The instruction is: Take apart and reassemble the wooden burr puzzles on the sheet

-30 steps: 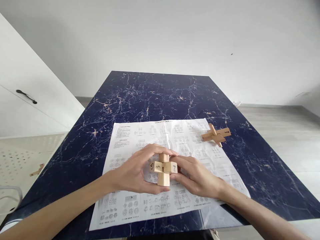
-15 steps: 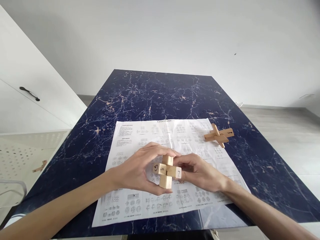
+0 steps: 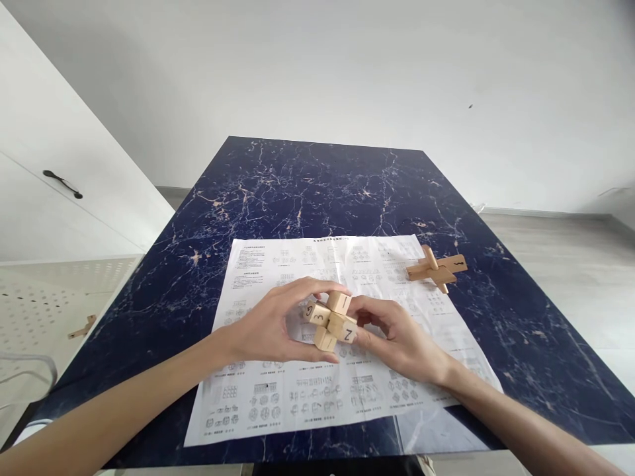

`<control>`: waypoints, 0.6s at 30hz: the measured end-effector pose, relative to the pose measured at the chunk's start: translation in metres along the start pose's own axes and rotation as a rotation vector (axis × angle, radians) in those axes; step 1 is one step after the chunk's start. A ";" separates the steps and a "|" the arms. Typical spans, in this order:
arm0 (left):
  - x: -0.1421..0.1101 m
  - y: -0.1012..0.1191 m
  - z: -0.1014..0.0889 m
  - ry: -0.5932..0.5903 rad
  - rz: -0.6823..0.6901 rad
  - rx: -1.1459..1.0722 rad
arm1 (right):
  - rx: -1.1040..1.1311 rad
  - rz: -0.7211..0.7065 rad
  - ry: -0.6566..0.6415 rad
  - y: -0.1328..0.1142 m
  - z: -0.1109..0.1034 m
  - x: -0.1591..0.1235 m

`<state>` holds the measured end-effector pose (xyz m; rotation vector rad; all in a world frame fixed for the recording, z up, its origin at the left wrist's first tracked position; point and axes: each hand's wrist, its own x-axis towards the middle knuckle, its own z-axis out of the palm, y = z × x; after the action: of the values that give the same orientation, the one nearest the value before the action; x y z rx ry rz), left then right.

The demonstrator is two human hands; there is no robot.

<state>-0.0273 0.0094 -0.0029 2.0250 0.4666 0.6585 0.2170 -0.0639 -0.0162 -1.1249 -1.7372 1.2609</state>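
Observation:
Between my hands is a wooden burr puzzle (image 3: 333, 320) made of interlocked pale blocks, some marked with handwritten digits. My left hand (image 3: 278, 320) grips it from the left, forefinger across the top and thumb along the bottom. From the right, my right hand (image 3: 391, 334) closes on the same puzzle, its thumb near the block marked 2; its other fingertips are partly hidden behind the blocks. Below the puzzle lies a creased paper sheet (image 3: 317, 377) printed with small diagrams and text.
A second wooden puzzle (image 3: 436, 268), cross-shaped with a peg through it, lies at the sheet's upper right edge. The dark blue marbled table (image 3: 307, 185) extends back to a white wall. At left stands a white cabinet (image 3: 59, 152) with a black handle.
The burr puzzle has tilted and turned in my hands, so more of its upper and right blocks' marked faces show. Both hands have shifted slightly.

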 end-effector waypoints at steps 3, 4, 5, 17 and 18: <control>-0.001 -0.002 0.001 0.011 0.002 0.037 | -0.028 -0.004 0.017 -0.001 0.000 0.000; -0.001 -0.002 0.001 0.013 0.005 0.058 | -0.040 -0.005 0.016 -0.001 0.000 0.000; -0.001 -0.002 0.001 0.013 0.011 0.084 | -0.053 -0.004 0.012 -0.001 0.000 -0.001; -0.002 -0.004 0.001 0.044 0.091 0.219 | 0.036 0.042 -0.017 -0.003 0.002 0.000; -0.002 -0.004 0.002 0.055 0.102 0.207 | 0.078 0.059 -0.042 -0.003 0.001 0.000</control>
<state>-0.0273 0.0089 -0.0076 2.2424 0.4825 0.7553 0.2152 -0.0645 -0.0134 -1.1191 -1.6816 1.3857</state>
